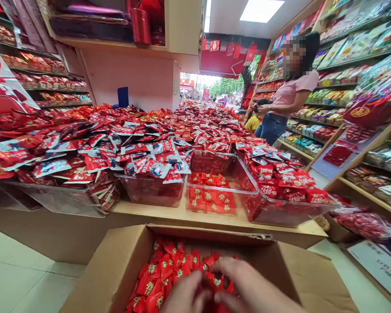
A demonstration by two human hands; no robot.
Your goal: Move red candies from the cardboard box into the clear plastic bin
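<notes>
Low in the head view, a cardboard box [127, 265] with its flaps spread holds a heap of small red packets [163, 269] with gold characters. My left hand [187, 295] reaches into the heap, blurred, its fingers partly hidden. Beside it, my right hand [244, 282] arches over the packets with thumb and fingers apart. Both hands touch or nearly touch packets; whether any is gripped cannot be seen. Just beyond the box, a clear plastic bin [244, 191] contains a low layer of similar red packets [211, 195].
Bins heaped with red packets [143, 152] cover the wooden display table [163, 214]. Another bin [276, 213] stands right of the clear one. A person [289, 95] stands at the right by the stocked shelves [335, 82]. A cupboard [185, 26] overhangs the table.
</notes>
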